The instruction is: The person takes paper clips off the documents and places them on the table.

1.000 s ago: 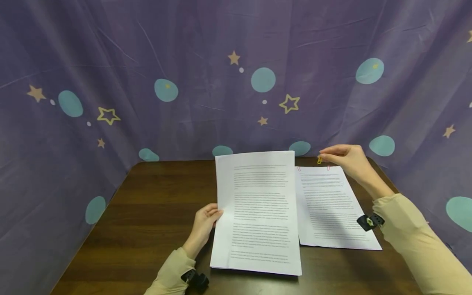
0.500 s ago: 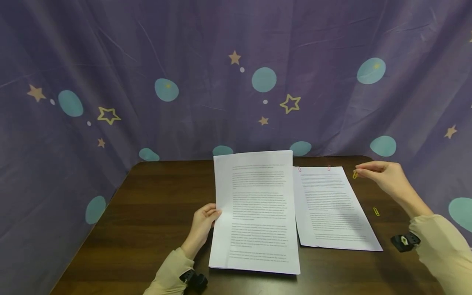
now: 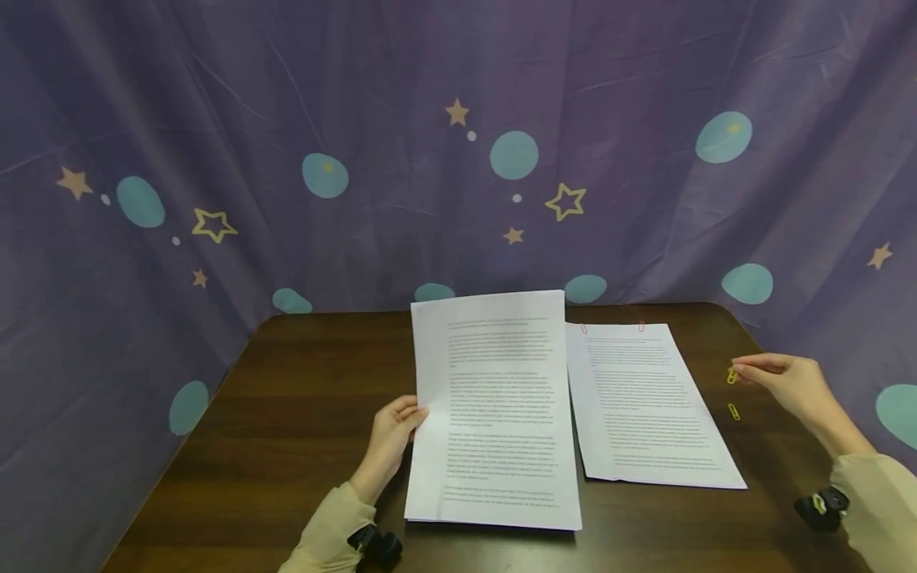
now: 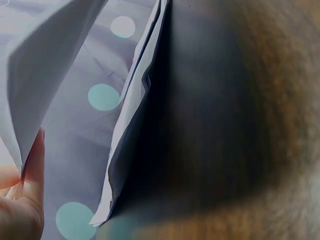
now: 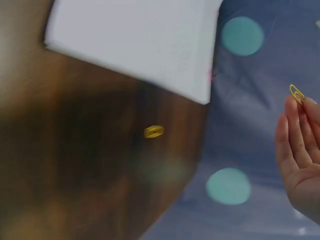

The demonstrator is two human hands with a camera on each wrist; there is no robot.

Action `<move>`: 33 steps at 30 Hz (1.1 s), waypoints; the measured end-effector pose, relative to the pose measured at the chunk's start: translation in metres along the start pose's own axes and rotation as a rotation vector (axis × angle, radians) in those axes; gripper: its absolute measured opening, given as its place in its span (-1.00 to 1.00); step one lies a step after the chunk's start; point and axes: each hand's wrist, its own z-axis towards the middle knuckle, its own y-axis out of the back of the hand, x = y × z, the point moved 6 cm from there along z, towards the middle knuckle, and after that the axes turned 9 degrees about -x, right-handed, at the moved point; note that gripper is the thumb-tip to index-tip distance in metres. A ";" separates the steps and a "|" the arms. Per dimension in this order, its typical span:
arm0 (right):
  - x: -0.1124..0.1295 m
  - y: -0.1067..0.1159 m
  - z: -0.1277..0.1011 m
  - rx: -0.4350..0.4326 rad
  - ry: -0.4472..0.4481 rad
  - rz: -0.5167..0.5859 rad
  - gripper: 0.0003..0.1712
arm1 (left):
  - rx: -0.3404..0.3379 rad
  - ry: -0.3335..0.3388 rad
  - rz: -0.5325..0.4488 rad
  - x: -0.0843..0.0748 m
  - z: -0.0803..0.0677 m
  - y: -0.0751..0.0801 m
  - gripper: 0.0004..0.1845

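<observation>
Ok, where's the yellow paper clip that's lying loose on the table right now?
In the head view the loose yellow paper clip lies on the table to the right of the right-hand sheet, just below the right hand, which pinches a second clip.

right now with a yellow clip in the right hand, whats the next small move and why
Probably set the yellow clip down beside the other yellow clip on the table. The right hand pinches it just above that one, right of the clipped pages, while the left hand holds the unclipped stack.
</observation>
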 end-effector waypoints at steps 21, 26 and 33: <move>-0.056 0.001 -0.045 0.068 -0.142 -0.037 -0.78 | -0.009 0.023 -0.025 0.002 -0.001 0.003 -0.78; -0.066 -0.001 -0.045 0.061 -0.163 -0.059 -0.77 | -0.015 0.021 -0.032 0.001 -0.002 0.004 -0.78; -0.075 -0.002 -0.049 0.069 -0.196 -0.097 -0.87 | -0.011 0.034 -0.040 0.000 -0.004 0.003 -0.78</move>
